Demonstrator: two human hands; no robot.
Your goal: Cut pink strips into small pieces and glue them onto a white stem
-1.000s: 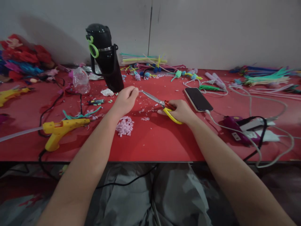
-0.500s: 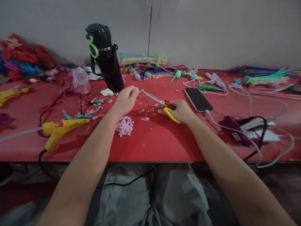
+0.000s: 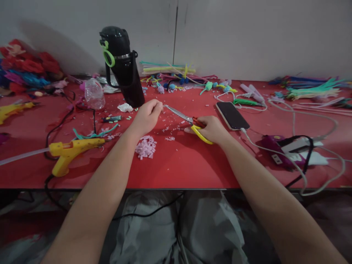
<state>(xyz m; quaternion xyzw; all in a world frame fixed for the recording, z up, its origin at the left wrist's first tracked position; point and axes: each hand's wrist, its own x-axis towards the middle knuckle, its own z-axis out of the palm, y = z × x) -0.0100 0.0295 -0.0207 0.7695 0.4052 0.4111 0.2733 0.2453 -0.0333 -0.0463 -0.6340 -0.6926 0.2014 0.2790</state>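
Note:
My right hand (image 3: 211, 130) is closed round the yellow and red handles of a pair of scissors (image 3: 187, 120), whose blades point left toward my left hand. My left hand (image 3: 147, 116) is closed in a pinch just at the blade tips; what it pinches is too small to make out. Both hands rest low over a red table (image 3: 178, 165). A small heap of pale pink cut bits (image 3: 146, 147) lies on the table just below my left wrist, with more scattered bits between the hands.
A black flask (image 3: 122, 66) stands behind my left hand. A yellow glue gun (image 3: 70, 152) lies at the left, a phone (image 3: 231, 115) on a cable right of the scissors, a purple glue gun (image 3: 277, 148) and cords further right. Coloured pipe cleaners (image 3: 167, 69) line the back wall.
The scissors' tips and my left pinch came slightly closer together; otherwise almost nothing has shifted.

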